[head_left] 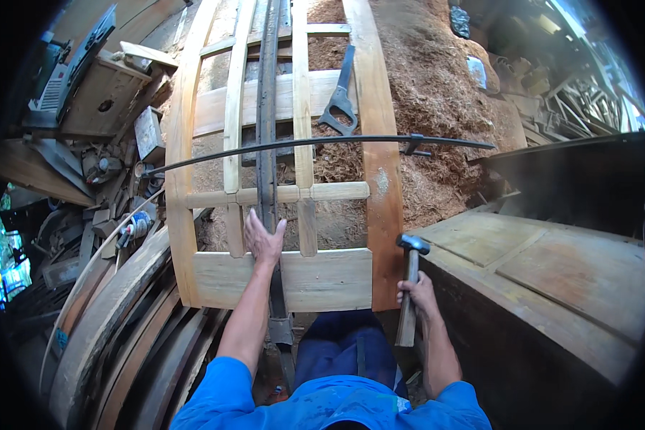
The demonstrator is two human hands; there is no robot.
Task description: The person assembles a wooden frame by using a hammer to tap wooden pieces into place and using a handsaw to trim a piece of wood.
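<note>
My left hand point(264, 240) is open, with thumb and fingers apart, over the lower slats of a wooden door frame point(315, 276). It lies against or just above a long dark metal bar point(266, 107) running lengthwise across the frame; contact is hard to tell. My right hand point(420, 292) is closed round the wooden handle of a hammer point(413, 245), held head up beside the frame's right stile point(383, 229). A thin bar clamp point(322, 140) spans the frame from side to side. Beyond it, a handsaw point(340, 100) rests on the frame.
Wood shavings point(437, 93) cover the floor beyond and beside the frame. At the right stands a panelled wooden piece point(545, 265). Curved boards point(115, 322) are stacked at the left, near a spray can point(137, 224) and scattered offcuts.
</note>
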